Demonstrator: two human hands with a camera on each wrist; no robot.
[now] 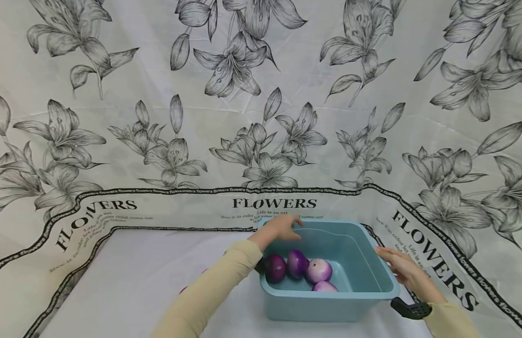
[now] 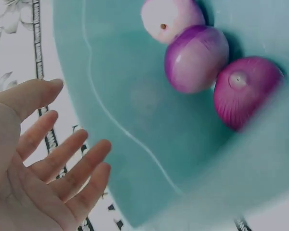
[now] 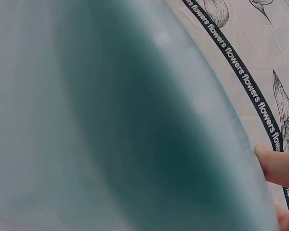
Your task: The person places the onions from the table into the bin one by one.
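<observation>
Left hand (image 1: 281,230): over the far left part of the bin, fingers spread and loose, holding nothing; whether it touches the rim, I cannot tell.
Right hand (image 1: 399,268): fingertips at the right rim from outside; if it truly grips there, I cannot tell.
Light-blue plastic bin (image 1: 311,307): upright on the white tablecloth (image 1: 130,281), mouth facing up, its long axis apparently running left to right.
Onions inside: four visible, grouped at the left and near side. The dark purple onion (image 1: 275,269) is leftmost; the oval purple onion (image 1: 297,264) beside it has its longer axis near upright; the pale onion (image 1: 319,271) turns a brown-spotted end upward.
Step at the bin: I judge onion handling, in or out unclear.
Next move: would call for left fingers clear of the rim, bin steadied at right.
</observation>
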